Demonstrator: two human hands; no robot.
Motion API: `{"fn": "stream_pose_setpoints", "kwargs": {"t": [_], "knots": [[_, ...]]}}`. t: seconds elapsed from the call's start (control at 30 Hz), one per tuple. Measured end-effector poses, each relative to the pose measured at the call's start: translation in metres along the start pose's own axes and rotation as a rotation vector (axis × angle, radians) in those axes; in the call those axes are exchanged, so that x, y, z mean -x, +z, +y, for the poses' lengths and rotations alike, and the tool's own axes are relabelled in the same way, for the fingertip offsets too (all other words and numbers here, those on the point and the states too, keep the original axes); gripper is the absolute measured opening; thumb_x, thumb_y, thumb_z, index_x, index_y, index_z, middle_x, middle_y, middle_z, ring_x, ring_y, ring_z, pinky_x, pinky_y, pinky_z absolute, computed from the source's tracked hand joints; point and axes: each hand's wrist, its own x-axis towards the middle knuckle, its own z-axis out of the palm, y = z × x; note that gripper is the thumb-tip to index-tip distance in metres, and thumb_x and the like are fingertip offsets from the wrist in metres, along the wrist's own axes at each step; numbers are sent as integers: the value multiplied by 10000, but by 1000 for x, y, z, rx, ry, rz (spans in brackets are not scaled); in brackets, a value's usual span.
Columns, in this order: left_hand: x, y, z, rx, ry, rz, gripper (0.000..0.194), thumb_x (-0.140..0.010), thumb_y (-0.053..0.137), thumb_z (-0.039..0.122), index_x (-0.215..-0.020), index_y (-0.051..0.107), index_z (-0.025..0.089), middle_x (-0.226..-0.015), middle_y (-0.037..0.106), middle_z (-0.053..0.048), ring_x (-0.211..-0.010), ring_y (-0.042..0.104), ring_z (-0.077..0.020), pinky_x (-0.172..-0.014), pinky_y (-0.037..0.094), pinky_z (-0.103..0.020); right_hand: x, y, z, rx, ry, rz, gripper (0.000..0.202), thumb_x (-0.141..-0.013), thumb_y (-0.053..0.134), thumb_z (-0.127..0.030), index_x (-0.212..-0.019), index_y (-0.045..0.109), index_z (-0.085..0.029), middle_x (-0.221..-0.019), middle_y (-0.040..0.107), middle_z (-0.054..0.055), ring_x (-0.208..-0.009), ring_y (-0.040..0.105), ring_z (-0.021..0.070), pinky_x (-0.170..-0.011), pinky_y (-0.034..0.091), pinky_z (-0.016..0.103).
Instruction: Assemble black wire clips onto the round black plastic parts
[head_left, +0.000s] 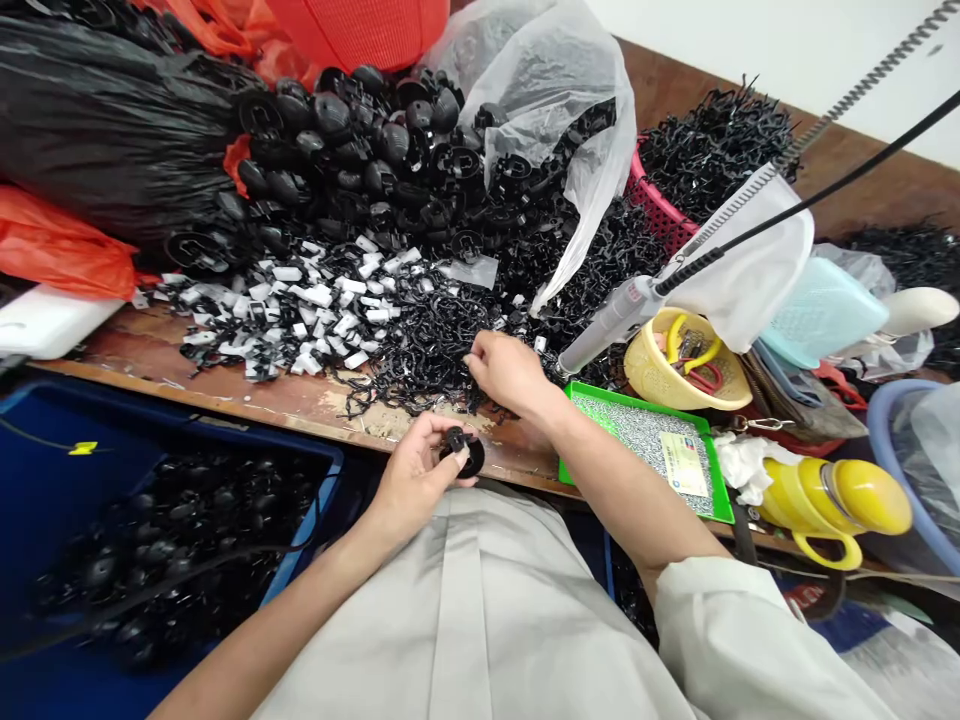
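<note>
Steadiness matters: left hand point(416, 475) pinches round black plastic part point(472, 462); right hand point(511, 370), fingers narrow at tangled black pieces point(439, 335), should pull gently; its content I cannot tell.

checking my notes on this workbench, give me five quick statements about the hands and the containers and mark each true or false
1. The left hand holds a round black part. True.
2. The green tray contains small silvery pieces and a printed card. True.
3. The right hand is inside the green tray. False: it is at the pile of thin black pieces.
4. The blue bin on the left is full of white pieces. False: the parts in it are black.
5. A yellow-handled tool sits in the cream basket. True.
</note>
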Motion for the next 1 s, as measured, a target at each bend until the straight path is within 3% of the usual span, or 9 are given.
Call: {"fn": "stream_pose_setpoints", "kwargs": {"t": [0.13, 0.23, 0.3, 0.4, 0.5, 0.63, 0.73, 0.87, 1.0], "knots": [[1, -2, 0, 55, -9, -9, 329, -733, 743, 285, -969, 531, 199, -1077, 672, -65, -774, 665, -182, -574, 598, -323, 7, -13, 7, -330, -18, 234, 115, -880, 558, -283, -877, 634, -196, -759, 588, 11, -716, 589, 159, -717, 486, 312], [-4, -4, -1, 92, 24, -4, 305, -749, 733, 292, -968, 539, 206, -1018, 681, -47, -749, 655, -170, -595, 590, -316, 39, -3, 9, -820, 95, 98, 274, -864, 600, -368, -1106, 605, -240, -728, 591, -32, -600, 613, 130, -591, 527, 285], [-9, -2, -2, 90, 47, 2, 290, -748, 733, 293, -962, 556, 209, -969, 670, -31, -763, 643, -169, -622, 594, -323, 65, 11, 7, -1028, 187, 28, 281, -826, 649, -417, -1035, 616, -232, -711, 617, -34, -576, 631, 125, -570, 550, 279], [-15, 2, -2, 34, 32, 30, 299, -721, 747, 293, -941, 562, 208, -919, 644, -20, -724, 622, -161, -590, 595, -326, 93, 26, 5, -1170, 315, 142, 281, -807, 676, -444, -940, 588, -213, -735, 671, -16, -613, 665, 131, -605, 573, 279], [-16, 9, -1, -43, -23, 7, 307, -700, 748, 283, -923, 556, 198, -897, 637, -28, -716, 618, -165, -570, 598, -331, 100, 27, 5, -1177, 319, 252, 260, -820, 669, -432, -911, 566, -211, -799, 694, -2, -654, 664, 126, -642, 561, 272], [-12, 18, 4, -158, -38, -35, 292, -702, 721, 270, -947, 577, 201, -835, 619, -18, -691, 601, -162, -448, 548, -250, 98, 26, 4, -950, 226, 147, 235, -817, 668, -408, -774, 566, -202, -684, 601, -35, -588, 541, 97, -566, 455, 223], [-10, 21, 6, -199, -19, 0, 265, -702, 709, 277, -918, 576, 200, -821, 613, -10, -596, 583, -136, -356, 464, -199, 101, 26, 3, -852, 209, 161, 274, -836, 641, -419, -716, 520, -205, -614, 520, -56, -543, 447, 88, -520, 373, 219], [-12, 21, 4, -241, 6, -13, 262, -729, 678, 282, -951, 564, 200, -814, 602, 0, -478, 553, -109, -318, 425, -206, 110, 25, 3, -800, 181, 147, 299, -864, 604, -428, -700, 482, -210, -604, 464, -63, -543, 401, 88, -512, 321, 223], [-13, 23, 3, -263, 7, -87, 254, -747, 657, 276, -971, 562, 201, -839, 589, 1, -513, 557, -105, -320, 428, -193, 119, 24, 4, -675, 131, 138, 318, -883, 582, -401, -673, 444, -207, -600, 433, -62, -563, 395, 90, -538, 305, 231]]}}
